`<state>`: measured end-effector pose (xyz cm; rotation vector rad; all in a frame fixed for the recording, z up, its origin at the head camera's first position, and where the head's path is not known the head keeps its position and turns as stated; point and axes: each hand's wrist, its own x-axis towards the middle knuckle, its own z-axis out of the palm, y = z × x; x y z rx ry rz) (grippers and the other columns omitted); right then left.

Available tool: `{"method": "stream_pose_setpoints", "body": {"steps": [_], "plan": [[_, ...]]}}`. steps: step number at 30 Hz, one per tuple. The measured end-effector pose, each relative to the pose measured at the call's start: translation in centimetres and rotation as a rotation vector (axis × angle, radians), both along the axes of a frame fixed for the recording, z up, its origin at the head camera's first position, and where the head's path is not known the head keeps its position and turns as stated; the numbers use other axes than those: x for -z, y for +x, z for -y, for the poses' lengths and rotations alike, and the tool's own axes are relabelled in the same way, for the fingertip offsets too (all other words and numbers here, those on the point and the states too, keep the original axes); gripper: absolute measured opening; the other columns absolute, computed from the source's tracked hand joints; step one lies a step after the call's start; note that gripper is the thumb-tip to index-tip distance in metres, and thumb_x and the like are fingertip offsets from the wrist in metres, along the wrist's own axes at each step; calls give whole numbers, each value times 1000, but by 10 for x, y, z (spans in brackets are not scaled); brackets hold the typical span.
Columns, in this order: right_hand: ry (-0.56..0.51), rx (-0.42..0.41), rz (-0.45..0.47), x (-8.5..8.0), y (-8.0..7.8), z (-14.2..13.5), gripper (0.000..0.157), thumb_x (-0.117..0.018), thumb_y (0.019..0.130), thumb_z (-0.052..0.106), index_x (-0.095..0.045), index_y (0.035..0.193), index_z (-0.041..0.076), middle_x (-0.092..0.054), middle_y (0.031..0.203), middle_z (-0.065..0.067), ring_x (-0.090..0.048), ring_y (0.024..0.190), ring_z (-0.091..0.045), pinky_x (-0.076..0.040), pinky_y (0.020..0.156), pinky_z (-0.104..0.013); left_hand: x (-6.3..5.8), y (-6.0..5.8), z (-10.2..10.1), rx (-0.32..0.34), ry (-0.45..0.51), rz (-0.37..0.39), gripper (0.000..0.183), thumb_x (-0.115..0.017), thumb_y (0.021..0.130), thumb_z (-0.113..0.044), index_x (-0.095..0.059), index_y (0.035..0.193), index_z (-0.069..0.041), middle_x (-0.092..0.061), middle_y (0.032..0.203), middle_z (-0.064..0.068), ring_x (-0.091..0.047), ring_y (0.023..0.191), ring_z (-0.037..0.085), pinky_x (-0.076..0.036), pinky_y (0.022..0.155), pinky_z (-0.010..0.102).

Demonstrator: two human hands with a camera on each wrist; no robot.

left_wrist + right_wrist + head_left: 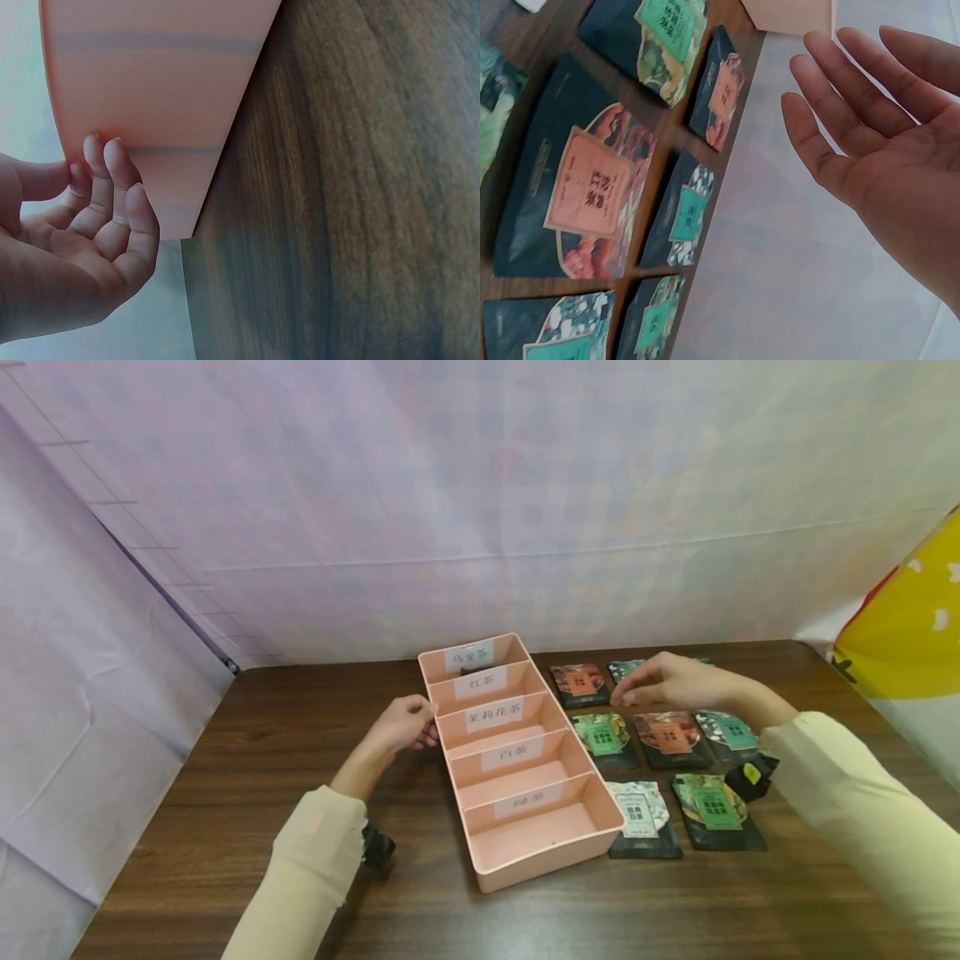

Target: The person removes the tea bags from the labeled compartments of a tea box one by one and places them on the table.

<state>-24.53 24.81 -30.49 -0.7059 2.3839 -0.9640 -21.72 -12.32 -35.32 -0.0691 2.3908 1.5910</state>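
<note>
A pink divided box point(547, 861) lies on the table, a paper label in each of its compartments. My left hand point(408, 723) is at the box's left side; in the left wrist view its thumb and forefinger pinch the rim, while the other fingers curl beside the outer wall. A dark item point(477, 670) shows partly in the farthest compartment. Over the back row of tea pouches, my right hand point(667, 683) hovers with loosely bent fingers, holding nothing. Nearest to it are an orange-labelled pouch point(579, 685) and a teal-labelled pouch point(624, 669), which it partly hides.
Right of the box lie more pouches: green-labelled point(602, 737), orange-labelled point(670, 737), teal-labelled point(726, 735), white point(642, 817) and another green-labelled one point(716, 810). The brown wooden table point(270, 752) ends at a pale cloth backdrop point(360, 527).
</note>
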Motion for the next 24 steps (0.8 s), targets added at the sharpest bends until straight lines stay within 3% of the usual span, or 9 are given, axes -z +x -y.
{"method": "stream_pose_setpoints", "body": {"steps": [5,14,24], "plan": [[21,19,-27,-5,-4,10,28,-52,94,18,-60,114,1,-61,106,-14,-58,91,-29,-47,77,-41,1,-1,1,5,2,-1,19,-44,97,-14,-51,86,-1,-55,64,4,-55,55,11,-45,54,27],[47,-35,-93,-11,-15,32,22,-51,94,17,-64,111,9,-59,116,-13,-54,106,-28,-43,87,-45,1,-1,1,3,2,3,19,-44,97,-15,-52,87,0,-55,65,5,-55,55,11,-46,54,27],[35,-41,-68,-12,-24,57,22,-48,95,11,-63,110,6,-56,120,-15,-56,104,-27,-43,88,-45,2,-1,0,-5,7,-2,18,-45,96,-14,-51,87,0,-56,65,6,-54,53,11,-46,53,27]]}}
